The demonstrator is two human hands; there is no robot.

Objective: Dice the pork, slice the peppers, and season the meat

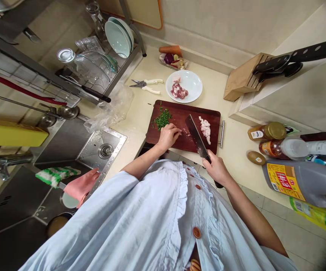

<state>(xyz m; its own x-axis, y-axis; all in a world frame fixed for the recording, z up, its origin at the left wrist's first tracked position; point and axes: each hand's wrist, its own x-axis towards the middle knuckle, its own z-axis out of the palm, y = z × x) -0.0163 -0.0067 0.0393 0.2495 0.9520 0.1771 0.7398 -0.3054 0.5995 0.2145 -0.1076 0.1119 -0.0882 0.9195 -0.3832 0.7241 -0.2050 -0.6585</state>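
The dark red cutting board lies on the pale counter and serves as the centre of everything here. To the left of the board, past a crumpled clear plastic bag, the steel sink holds a pink cloth, with the dish rack of bowls and glasses above it. To the right of the board stand bottles and a large jug with a yellow label; beyond the board's far right corner sits the wooden knife block. Just behind the board is a white plate with pieces of raw meat, and scissors lie to that plate's left. On the board, the cleaver rests blade-down near the middle, its handle gripped tight in the right hand at the board's near edge. The left hand is curled, fingertips pinning a small piece of meat just left of the blade. Cut meat is piled right of the blade, chopped greens at the board's far left.
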